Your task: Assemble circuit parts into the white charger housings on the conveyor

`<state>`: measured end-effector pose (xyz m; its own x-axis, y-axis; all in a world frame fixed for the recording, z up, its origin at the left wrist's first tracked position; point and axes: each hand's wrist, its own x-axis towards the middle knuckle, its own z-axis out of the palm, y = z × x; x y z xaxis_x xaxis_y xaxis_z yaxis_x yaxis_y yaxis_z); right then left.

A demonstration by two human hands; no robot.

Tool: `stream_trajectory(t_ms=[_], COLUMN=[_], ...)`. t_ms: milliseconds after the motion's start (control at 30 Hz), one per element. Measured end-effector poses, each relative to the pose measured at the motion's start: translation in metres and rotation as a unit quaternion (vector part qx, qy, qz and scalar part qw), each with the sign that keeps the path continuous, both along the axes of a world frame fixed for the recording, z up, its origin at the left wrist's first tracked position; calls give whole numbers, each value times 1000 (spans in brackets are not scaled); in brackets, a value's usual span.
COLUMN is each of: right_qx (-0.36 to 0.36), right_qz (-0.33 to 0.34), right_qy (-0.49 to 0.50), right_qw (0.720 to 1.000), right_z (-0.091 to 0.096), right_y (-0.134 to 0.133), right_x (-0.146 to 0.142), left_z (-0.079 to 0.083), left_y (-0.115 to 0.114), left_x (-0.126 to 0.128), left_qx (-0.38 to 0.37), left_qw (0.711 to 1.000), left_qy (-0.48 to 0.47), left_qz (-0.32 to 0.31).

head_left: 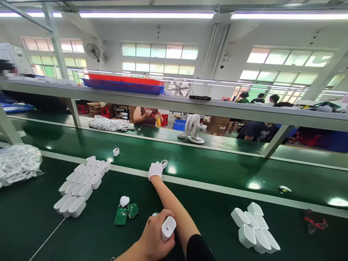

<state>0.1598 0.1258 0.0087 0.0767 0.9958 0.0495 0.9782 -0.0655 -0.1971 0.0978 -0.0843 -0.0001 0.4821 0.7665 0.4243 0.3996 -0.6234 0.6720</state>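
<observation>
My left hand (154,237) is bare and closed around a white charger casing (168,227), low over the dark green bench (206,214). My right hand (155,170), in a white glove, is stretched forward to the edge of the green conveyor belt (217,170). Its fingertips pinch a second white charger casing (164,164) that rests on the belt. Two green circuit boards (126,214) and a small white part (124,200) lie just left of my left hand.
Rows of white casings (81,185) lie at left, and another cluster (254,228) at right. A lone casing (116,151) sits on the belt. A plastic bag of white parts (16,165) is far left. A small fan (192,128) and seated co-workers (148,116) are across the line.
</observation>
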Motion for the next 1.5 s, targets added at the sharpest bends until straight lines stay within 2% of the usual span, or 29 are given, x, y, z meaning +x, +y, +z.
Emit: stream_trajectory(t_ms=[233,367,467,600,733,833,1033,1200,1267,1400,1433,1500], right_qx=[14,25,18,10,15,23,40,80,113,211,239,289], right_qz=[56,49,13,-35,-72,-91,-77,-92,-83,8,37,90], right_qy=[57,67,63,70,95,118,178,230,296,468,474,446], right_qw=[997,996,998,997,993,989,980,966,945,858,847,843], right_z=[5,12,11,3,-4,-9,-14,-5,5,25,28,30], right_y=[-12,-32,-60,-112,-158,-176,-189,-199,-207,-234,-240,-249], right_x=[22,46,72,119,158,170,178,174,162,124,115,100], left_z=[-2,-6,-10,-11,-3,6,9,2,-1,-5,-6,-7], left_y=[-1,-3,-2,-4,-12,-17,-11,2,5,7,7,7], left_x=[3,1,-3,-5,-3,-1,2,2,2,2,2,2], left_qx=[39,64,59,-5,-78,-111,-126,-118,-110,-85,-82,-80], left_qw=[999,996,996,996,990,986,985,986,987,992,993,993], left_qy=[-3,-7,-5,20,36,37,-37,-87,-100,-90,-84,-76], left_qz=[-36,-62,-65,-87,-112,-119,-108,-76,-54,6,22,42])
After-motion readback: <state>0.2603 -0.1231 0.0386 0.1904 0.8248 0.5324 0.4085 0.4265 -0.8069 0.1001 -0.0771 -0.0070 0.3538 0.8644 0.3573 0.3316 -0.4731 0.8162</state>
